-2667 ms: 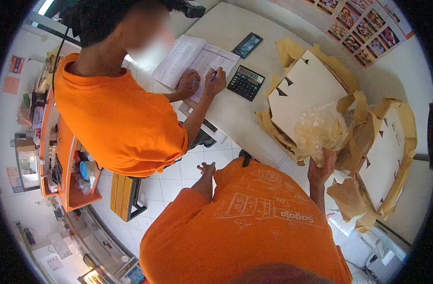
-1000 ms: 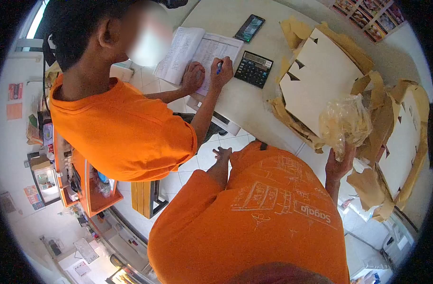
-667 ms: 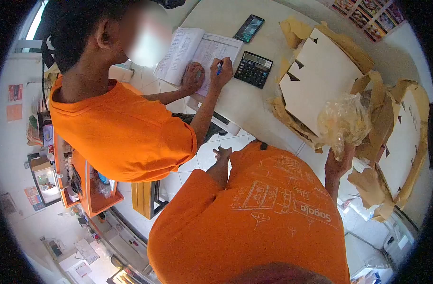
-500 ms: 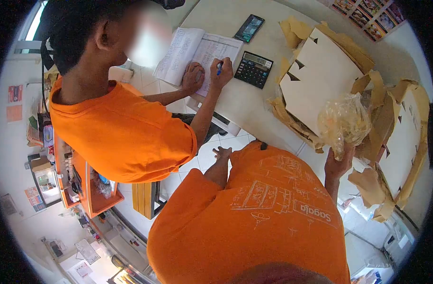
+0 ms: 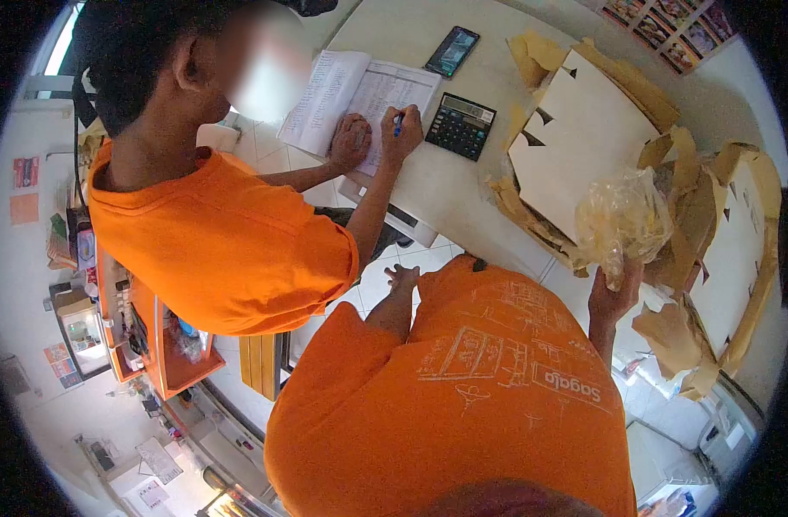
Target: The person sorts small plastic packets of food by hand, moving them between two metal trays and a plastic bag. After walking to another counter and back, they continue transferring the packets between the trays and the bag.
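A crumpled clear plastic bag [image 5: 625, 215] with something yellowish inside is in my right hand [image 5: 615, 297]. My fingers close around its lower end, partly hidden behind it. The bag is in front of a stack of white cardboard sheets [image 5: 583, 142] wrapped in torn brown paper. My left hand [image 5: 401, 278] hangs beside my orange shirt, its fingers spread and holding nothing. Nearest to it are the table edge and the arm of a person in an orange shirt [image 5: 213, 233]. That person holds a blue pen [image 5: 398, 123] over an open notebook [image 5: 402, 86].
On the table [image 5: 463, 198] a calculator [image 5: 461, 126] and a phone [image 5: 452, 52] lie by the notebook. A second paper-wrapped stack of white sheets [image 5: 731, 258] stands at the right. An orange cabinet [image 5: 183, 370] and a wooden stool [image 5: 258, 364] are behind the seated person.
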`<state>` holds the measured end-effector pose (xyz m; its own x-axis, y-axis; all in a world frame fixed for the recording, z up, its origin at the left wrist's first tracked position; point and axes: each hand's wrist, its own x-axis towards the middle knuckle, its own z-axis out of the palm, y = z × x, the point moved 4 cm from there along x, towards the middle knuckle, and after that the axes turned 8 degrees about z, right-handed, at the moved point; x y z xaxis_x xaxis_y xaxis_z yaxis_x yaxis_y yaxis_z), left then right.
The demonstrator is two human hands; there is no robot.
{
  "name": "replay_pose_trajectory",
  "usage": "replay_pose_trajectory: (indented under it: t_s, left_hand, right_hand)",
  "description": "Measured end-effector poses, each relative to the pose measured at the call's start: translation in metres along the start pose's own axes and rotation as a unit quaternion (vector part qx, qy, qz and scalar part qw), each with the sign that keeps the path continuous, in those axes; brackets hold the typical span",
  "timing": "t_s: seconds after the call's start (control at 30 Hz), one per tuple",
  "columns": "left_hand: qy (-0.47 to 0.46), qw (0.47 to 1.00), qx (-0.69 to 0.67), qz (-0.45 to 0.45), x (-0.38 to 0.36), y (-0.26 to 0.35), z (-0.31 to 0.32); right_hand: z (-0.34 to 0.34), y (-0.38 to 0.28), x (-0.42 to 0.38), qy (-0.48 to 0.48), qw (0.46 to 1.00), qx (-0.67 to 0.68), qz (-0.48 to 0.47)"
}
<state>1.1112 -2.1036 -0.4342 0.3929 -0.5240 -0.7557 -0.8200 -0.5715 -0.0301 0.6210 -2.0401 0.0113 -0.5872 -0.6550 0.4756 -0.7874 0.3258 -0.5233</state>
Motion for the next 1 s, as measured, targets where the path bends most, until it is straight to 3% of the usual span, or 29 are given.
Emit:
replay_pose_trajectory:
  t_s: [0.17, 0.33, 0.4, 0.47, 0.57, 0.7, 0.87, 0.93, 1.0]
  left_hand:
    - [-0.067, 0.992, 0.084, 0.067, -0.006, 0.002, -0.003]
    - [-0.048, 0.993, 0.074, 0.081, -0.003, -0.005, 0.003]
    - [-0.103, 0.955, 0.203, 0.188, -0.023, -0.003, -0.007]
    - [-0.046, 0.994, 0.021, 0.099, -0.026, -0.013, -0.012]
    - [-0.038, 0.994, -0.101, 0.011, -0.060, -0.008, -0.023]
    - [-0.015, 0.998, -0.059, 0.026, -0.057, -0.020, -0.014]
    - [-0.086, 0.995, 0.011, 0.046, -0.035, -0.043, 0.007]
    - [-0.093, 0.995, -0.027, 0.040, -0.083, -0.029, -0.029]
    - [-0.086, 0.995, 0.003, 0.053, -0.055, -0.041, -0.006]
  right_hand:
    - [-0.011, -0.020, 0.002, 0.002, 0.999, 0.012, -0.031]
    - [-0.016, -0.021, -0.005, 0.013, 0.998, 0.046, -0.037]
    - [-0.018, -0.023, -0.007, 0.021, 0.997, 0.044, -0.055]
    - [-0.023, -0.027, -0.009, 0.020, 0.997, 0.033, -0.067]
    - [-0.023, -0.027, -0.013, -0.003, 0.998, 0.052, -0.037]
    - [-0.024, -0.039, -0.012, -0.023, 0.996, 0.063, -0.060]
    - [-0.021, -0.040, -0.016, -0.019, 0.996, 0.058, -0.069]
    - [-0.022, -0.042, -0.016, -0.028, 0.994, 0.067, -0.076]
    - [-0.021, -0.044, -0.012, -0.026, 0.994, 0.068, -0.085]
